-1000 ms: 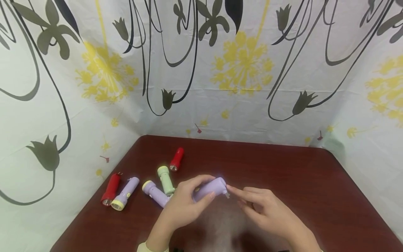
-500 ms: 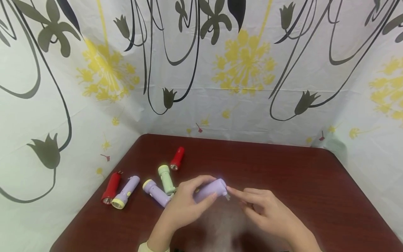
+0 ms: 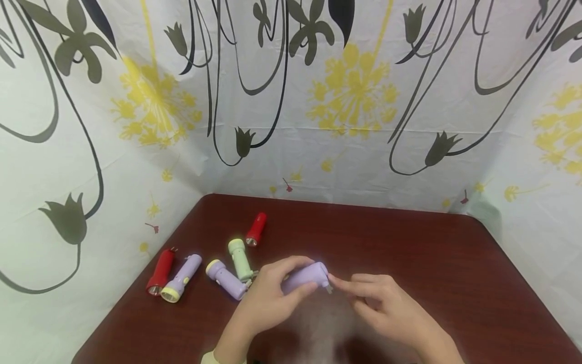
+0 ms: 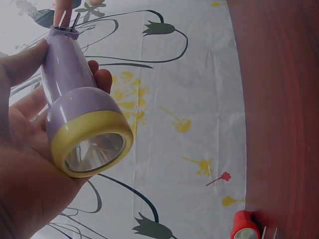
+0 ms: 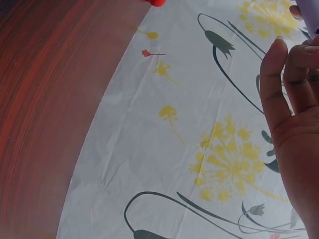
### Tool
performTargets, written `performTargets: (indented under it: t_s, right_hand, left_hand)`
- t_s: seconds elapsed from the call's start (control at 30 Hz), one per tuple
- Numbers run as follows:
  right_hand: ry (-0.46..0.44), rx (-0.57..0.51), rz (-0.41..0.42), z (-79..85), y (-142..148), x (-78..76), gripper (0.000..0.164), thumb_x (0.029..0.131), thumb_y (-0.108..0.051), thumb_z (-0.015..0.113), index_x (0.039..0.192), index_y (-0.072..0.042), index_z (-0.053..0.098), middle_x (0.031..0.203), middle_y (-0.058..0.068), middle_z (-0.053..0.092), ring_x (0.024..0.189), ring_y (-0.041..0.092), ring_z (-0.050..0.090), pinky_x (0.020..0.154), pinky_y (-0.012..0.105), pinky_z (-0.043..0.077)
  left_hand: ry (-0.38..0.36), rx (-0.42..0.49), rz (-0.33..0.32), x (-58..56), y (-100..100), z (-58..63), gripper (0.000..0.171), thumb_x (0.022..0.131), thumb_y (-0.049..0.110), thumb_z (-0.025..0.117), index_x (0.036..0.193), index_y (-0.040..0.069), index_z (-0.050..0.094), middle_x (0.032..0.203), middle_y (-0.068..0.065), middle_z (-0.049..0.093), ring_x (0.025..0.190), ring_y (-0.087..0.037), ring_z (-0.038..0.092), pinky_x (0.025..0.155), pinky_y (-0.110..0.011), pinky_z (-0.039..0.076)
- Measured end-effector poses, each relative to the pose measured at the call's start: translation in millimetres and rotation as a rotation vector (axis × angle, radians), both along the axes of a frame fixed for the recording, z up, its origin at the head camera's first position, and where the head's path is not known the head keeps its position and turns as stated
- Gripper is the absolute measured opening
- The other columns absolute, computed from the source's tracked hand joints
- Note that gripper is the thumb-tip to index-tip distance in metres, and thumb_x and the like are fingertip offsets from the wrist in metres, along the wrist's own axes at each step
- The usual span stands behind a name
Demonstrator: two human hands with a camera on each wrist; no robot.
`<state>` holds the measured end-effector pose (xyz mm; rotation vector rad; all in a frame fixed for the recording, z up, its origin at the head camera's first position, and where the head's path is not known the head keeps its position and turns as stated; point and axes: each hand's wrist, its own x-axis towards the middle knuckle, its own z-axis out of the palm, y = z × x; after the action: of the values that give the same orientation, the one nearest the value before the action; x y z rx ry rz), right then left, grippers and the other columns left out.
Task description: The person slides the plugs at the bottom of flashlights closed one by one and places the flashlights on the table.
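In the head view, the left hand (image 3: 270,293) is curled round a glossy lilac, plastic-looking flashlight (image 3: 306,277), held up over the middle of the dark red-brown wooden table (image 3: 432,263), towards its near edge. The right hand (image 3: 386,303) is loosely open and grips nothing, its index finger (image 3: 350,286) at the flashlight's tail, beside thin metal prongs (image 3: 329,289). An off-centre push there could, I judge, bend the prongs or turn the smooth barrel in the grip. Five more flashlights lie on the table: two red, one near the left edge (image 3: 161,273) and one towards the far edge (image 3: 256,230); two lilac with yellow rims (image 3: 182,278) (image 3: 226,279); one pale green (image 3: 240,259). With the held one, that makes six. The left wrist view shows two prongs and a yellow-ringed lens. In the right wrist view the flashlight is mostly cropped, so contact is unclear.
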<state>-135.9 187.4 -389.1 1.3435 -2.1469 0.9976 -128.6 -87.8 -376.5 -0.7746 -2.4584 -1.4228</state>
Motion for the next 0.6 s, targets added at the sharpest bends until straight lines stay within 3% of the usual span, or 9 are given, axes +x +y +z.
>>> performTargets:
  t_s: [0.6]
  right_hand:
    - [-0.052, 0.001, 0.033, 0.1, -3.5, 2.4, 0.07, 0.079, 0.021, 0.065, 0.139, -0.015, 0.071, 0.073, -0.015, 0.043, 0.065, -0.008, 0.036, 0.059, 0.003, 0.037]
  left_hand:
    - [0.069, -0.043, -0.024, 1.9, 2.1, -0.3, 0.031, 0.096, 0.022, 0.08, 0.126, 0.022, 0.071, 0.119, 0.01, 0.076, 0.1, -0.006, 0.07, 0.089, -0.03, 0.06]
